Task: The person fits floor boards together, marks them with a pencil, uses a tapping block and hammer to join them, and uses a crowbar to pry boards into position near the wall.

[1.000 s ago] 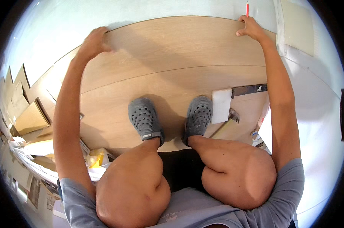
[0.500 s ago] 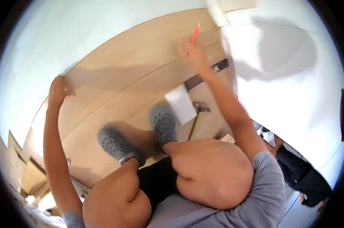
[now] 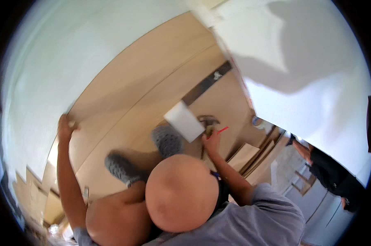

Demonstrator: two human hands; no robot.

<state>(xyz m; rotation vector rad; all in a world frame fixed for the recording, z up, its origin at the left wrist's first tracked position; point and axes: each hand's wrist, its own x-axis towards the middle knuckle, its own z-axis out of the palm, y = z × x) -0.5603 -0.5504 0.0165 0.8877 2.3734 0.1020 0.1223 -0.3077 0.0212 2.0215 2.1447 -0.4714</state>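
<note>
Claw hammer [image 3: 210, 120] lies on wood planks [image 3: 152, 65], its head just beyond the right hand [image 3: 211, 142], closed round a red pencil [image 3: 222, 130]; any hold on the hammer is unclear. Left hand [image 3: 65, 129] spreads at the planks' edge.

We see a wooden floor [image 3: 160, 61] across the frame's middle. On it, near center, we find a white block [image 3: 184, 121], a hammer [image 3: 209, 120] just right, a dark bar [image 3: 206, 84] above, grey shoes [image 3: 167, 140] below.

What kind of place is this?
Probably an indoor room being fixed up: there are wood-look boards on the floor, a hammer, and a red pencil in the person's right hand.
</note>
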